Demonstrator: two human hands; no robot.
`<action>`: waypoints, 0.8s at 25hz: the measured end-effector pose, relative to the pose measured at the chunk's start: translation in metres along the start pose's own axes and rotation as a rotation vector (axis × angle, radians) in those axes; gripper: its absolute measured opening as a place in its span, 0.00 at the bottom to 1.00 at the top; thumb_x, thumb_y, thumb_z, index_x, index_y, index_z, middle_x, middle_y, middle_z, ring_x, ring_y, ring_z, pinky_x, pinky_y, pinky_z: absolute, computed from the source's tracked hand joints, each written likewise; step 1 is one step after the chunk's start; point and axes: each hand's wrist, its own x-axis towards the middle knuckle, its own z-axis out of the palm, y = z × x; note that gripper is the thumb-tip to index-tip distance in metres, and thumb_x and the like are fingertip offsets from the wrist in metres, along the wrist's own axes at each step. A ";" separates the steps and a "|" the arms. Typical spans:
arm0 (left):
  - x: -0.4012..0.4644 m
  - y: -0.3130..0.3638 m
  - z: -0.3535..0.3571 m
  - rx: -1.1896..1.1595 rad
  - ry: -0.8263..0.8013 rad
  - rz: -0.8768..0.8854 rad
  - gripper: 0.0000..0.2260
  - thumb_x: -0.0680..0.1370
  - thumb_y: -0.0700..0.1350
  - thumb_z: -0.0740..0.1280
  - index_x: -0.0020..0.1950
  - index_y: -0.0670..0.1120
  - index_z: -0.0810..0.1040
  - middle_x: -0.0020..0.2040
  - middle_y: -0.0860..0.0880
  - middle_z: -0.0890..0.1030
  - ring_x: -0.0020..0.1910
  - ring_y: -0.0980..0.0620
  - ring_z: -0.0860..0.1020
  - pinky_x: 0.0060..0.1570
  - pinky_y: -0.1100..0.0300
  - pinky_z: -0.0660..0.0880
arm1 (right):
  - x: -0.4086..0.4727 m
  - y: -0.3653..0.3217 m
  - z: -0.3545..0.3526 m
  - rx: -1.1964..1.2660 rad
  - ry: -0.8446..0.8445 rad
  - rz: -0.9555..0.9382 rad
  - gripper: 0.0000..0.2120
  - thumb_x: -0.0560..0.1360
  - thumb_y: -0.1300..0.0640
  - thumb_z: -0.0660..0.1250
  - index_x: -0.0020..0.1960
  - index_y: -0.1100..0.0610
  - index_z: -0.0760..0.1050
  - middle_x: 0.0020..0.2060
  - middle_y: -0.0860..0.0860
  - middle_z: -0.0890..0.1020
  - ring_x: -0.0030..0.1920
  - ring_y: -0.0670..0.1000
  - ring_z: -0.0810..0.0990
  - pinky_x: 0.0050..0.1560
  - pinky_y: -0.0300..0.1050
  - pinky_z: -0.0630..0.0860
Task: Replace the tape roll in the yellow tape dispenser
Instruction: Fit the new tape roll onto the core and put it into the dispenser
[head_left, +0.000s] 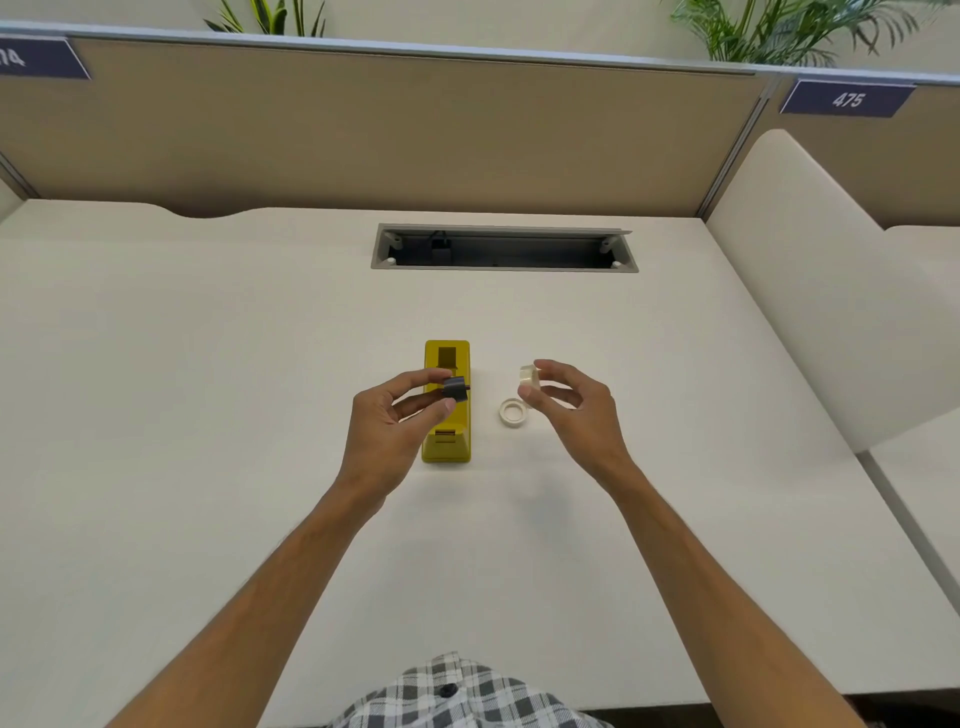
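Left hand (387, 415) pinched dark spindle (456, 389) over yellow dispenser (448, 441); right hand (576, 400) pinched tape roll (529, 375). Best approach: align roll's hole squarely, slide onto spindle.

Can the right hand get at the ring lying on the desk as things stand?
Probably not yet: the ring lies bare on the desk, just beside the right hand, with nothing between them, but that hand's grip is taken up by a tape roll.
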 end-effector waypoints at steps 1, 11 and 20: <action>0.000 0.000 0.001 0.008 -0.004 -0.004 0.13 0.73 0.36 0.72 0.55 0.49 0.82 0.51 0.51 0.86 0.52 0.53 0.83 0.45 0.69 0.77 | -0.003 -0.006 0.002 0.049 -0.025 -0.004 0.16 0.71 0.50 0.75 0.58 0.49 0.79 0.52 0.43 0.83 0.50 0.41 0.82 0.44 0.29 0.75; -0.003 0.003 0.004 0.047 -0.061 0.030 0.13 0.74 0.37 0.71 0.56 0.49 0.82 0.54 0.51 0.84 0.54 0.53 0.82 0.51 0.62 0.79 | -0.024 -0.039 0.018 0.249 -0.245 -0.065 0.15 0.71 0.55 0.75 0.57 0.50 0.79 0.53 0.46 0.84 0.53 0.47 0.83 0.45 0.32 0.76; -0.002 0.004 0.003 0.045 -0.092 0.100 0.14 0.72 0.35 0.72 0.56 0.45 0.83 0.52 0.47 0.84 0.52 0.51 0.82 0.51 0.60 0.79 | -0.027 -0.048 0.022 0.259 -0.314 -0.076 0.16 0.71 0.57 0.75 0.58 0.52 0.78 0.55 0.49 0.83 0.55 0.49 0.83 0.54 0.41 0.79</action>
